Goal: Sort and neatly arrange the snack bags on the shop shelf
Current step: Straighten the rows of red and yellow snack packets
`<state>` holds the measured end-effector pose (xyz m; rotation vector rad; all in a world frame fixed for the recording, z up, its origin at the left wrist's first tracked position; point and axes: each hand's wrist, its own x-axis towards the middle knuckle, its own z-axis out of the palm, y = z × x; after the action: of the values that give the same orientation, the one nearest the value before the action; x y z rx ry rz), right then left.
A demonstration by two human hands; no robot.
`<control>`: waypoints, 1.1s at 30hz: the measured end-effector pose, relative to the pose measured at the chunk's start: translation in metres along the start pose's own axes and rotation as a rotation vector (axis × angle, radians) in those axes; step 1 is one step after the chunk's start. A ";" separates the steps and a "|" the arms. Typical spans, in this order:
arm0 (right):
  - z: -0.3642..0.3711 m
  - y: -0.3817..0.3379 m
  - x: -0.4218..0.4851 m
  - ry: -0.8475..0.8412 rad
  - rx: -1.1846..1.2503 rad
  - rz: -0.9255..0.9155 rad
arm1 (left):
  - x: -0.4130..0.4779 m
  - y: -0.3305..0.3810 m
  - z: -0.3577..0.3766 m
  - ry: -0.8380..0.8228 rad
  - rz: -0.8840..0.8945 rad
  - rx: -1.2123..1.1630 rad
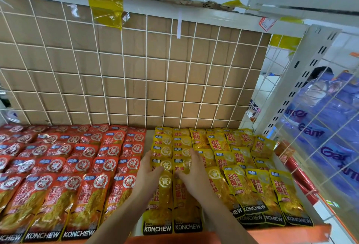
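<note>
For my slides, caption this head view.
Left hand and right hand rest on yellow snack bags beside red snack bags.

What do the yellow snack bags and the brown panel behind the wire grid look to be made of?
Yellow snack bags: probably thin plastic or foil-laminate film with a glossy finish; they show bright glare and crinkles. Brown panel: looks like matte cardboard, judging by its flat brown face, ragged torn top edge and the yellow tape patching it.
</note>
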<state>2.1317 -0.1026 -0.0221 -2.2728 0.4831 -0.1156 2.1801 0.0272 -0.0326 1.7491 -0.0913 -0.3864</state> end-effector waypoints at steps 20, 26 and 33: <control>-0.086 0.042 0.025 -0.013 -0.372 -0.112 | 0.042 0.031 0.033 -0.227 0.448 1.042; -0.100 0.064 0.034 -0.070 -0.443 -0.135 | 0.058 0.041 0.063 -0.189 0.449 1.114; -0.100 0.073 0.045 -0.126 -0.526 -0.224 | 0.088 0.048 0.087 -0.228 0.363 1.190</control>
<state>2.1270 -0.2342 -0.0102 -2.8247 0.2031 0.0505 2.2436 -0.0890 -0.0187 2.7636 -0.9475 -0.2622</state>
